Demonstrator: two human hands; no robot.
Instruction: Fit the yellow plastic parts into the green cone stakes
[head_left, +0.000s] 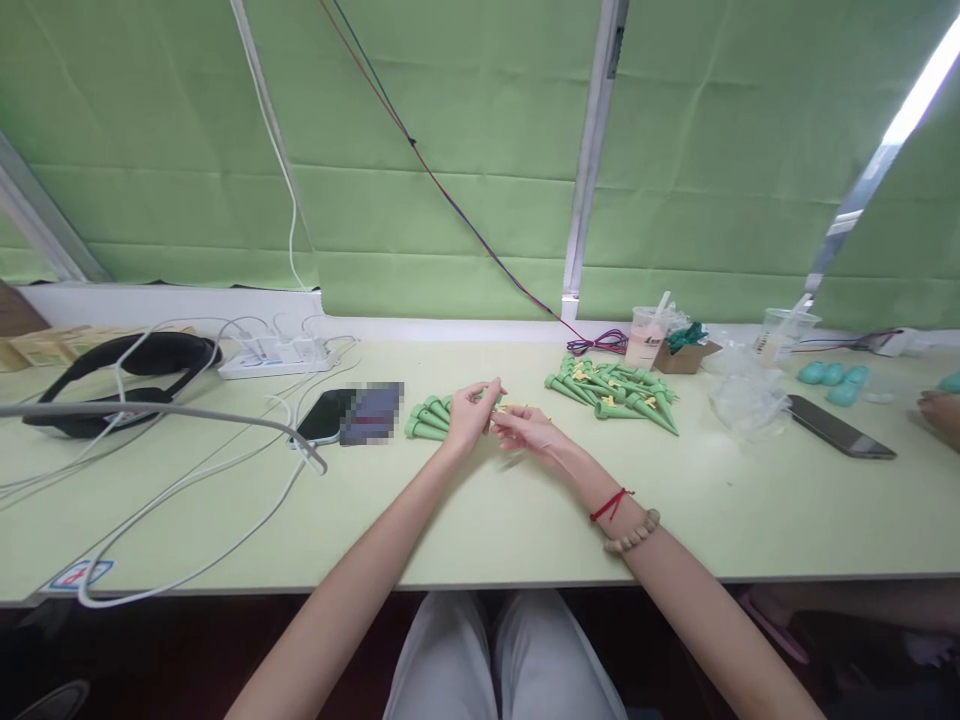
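From the head camera, we are looking down at a pale table (480, 540), where our left hand (472, 415) and right hand (527, 432) are meeting at the fingertips near the middle. Both grips are curling inward, but the fingers are hiding what lies between, so we cannot tell whether either is closed on anything. Yellow slivers (514, 407) are showing beside the right fingers. A fan of green cones (426, 420) is lying just left of the left hand; a looser pile of green cones (615, 388), mixed with yellow pieces, is lying to the right.

For neat work, we should probably be pinching small parts lightly, steadying with one hand while turning with the other, and staying low over the table so dropped pieces are landing close.

As for writing, a pink-filled cup (643, 345) on the far right is carrying dark lettering too small for us to read. A sticker (81, 573) at the near left edge is showing red within blue, but we are making out no word. Pixelation is covering an object (373, 414) beside a phone (326, 418).
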